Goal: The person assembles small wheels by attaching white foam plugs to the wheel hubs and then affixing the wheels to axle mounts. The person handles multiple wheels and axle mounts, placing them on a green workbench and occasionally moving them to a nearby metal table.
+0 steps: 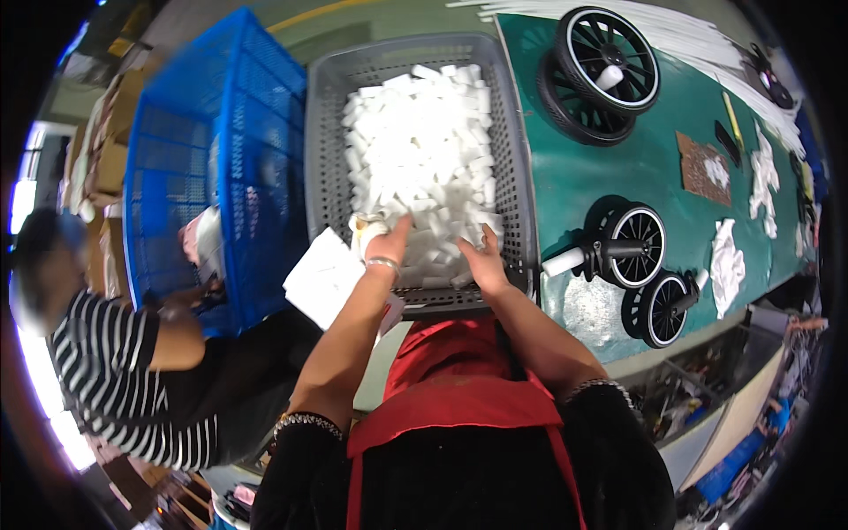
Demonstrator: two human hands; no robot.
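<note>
A grey perforated plastic crate [322, 177] in front of me holds a large heap of short white cylinders [415, 141], which look like foam. My left hand [387, 245] is at the heap's near left, thumb apart from the fingers. Its fingertips are partly hidden beside a crumpled cream-white piece [364, 228] that I cannot identify. At the near right of the heap, my right hand [483, 265] touches the cylinders with its fingers spread. White sheets [325, 278] lie at the crate's near left corner, partly under my left forearm.
A tall blue crate [269, 168] stands to the left; a person in a striped shirt [115, 331] sits beside it. On the green table [565, 185] at right lie large black wheels [608, 60], small wheel assemblies [638, 245], a brown board [704, 168] and white cloths [727, 268].
</note>
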